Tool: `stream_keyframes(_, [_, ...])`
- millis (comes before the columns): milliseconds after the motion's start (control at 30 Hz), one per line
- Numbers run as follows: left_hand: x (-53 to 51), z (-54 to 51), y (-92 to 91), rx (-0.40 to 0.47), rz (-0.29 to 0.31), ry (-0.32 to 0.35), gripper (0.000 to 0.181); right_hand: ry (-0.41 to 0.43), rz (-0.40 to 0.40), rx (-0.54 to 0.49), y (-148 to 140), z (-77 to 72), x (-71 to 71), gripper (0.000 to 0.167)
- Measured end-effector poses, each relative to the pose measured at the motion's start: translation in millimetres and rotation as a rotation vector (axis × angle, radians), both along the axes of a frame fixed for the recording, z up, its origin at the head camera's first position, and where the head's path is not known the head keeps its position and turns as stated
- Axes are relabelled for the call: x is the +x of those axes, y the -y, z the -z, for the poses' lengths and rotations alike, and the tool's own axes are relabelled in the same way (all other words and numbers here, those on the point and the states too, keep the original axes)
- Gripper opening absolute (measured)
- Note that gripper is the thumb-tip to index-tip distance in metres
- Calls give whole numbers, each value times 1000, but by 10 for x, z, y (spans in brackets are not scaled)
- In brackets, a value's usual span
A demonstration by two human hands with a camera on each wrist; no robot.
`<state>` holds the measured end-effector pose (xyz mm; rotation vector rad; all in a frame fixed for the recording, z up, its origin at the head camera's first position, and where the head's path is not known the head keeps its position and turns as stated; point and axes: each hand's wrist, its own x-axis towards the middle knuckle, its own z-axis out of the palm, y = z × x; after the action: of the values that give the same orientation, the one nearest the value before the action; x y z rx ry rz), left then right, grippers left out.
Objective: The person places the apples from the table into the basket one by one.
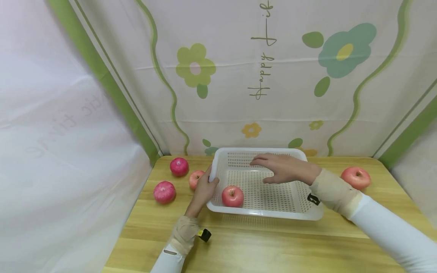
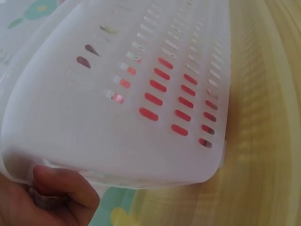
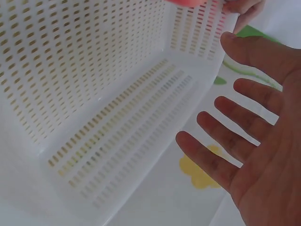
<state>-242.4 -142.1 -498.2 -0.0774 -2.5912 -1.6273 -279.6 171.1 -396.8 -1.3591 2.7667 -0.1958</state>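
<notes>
A white plastic basket (image 1: 261,213) with slotted walls stands on the wooden table. My left hand (image 1: 203,190) grips its left rim; in the left wrist view the thumb and fingers (image 2: 70,188) curl around the edge. One pink-red apple (image 1: 233,196) sits inside at the near left corner and shows red through the slots in the left wrist view. Over the right part of the basket hovers my right hand (image 1: 283,168), fingers spread and holding nothing. The right wrist view shows its straight fingers (image 3: 225,136) apart from the basket wall.
Left of the basket lie two dark pink round fruits (image 1: 179,167) and another apple (image 1: 195,179), partly behind my left hand. A larger apple (image 1: 356,178) rests at the right, beside my forearm. A printed white curtain (image 1: 232,106) hangs behind the table (image 1: 252,250).
</notes>
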Motion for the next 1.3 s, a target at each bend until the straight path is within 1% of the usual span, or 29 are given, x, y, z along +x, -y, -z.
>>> stream_keyframes(67, [3,-4,-3,0,-1,0,66,-20,17,4,-88,-2,-5,65])
stream_keyframes(200, [1,2,-3,6,-8,-1,66,-41,43,-27,-257,-1,-18,63])
stream_keyframes(300, [-2,11,-2,1,-13,-4,66,-29,71,-66,-376,4,-26,61])
stream_keyframes(433, [-2,11,-14,1,-18,-1,66,9,103,-116,-530,-1,-29,60])
stream_keyframes(500, [-1,9,-19,5,-17,2,66,10,117,-129,-611,-12,-27,60])
stream_keyframes(733, [-13,22,-17,7,-7,-16,65,-25,161,-152,-871,-47,-23,60])
stream_keyframes(833, [-6,15,-23,18,-11,-12,66,-34,180,-164,-983,-48,-25,62])
stream_keyframes(1300, [12,-7,-13,35,-18,15,68,-17,300,-171,-1401,6,-5,59])
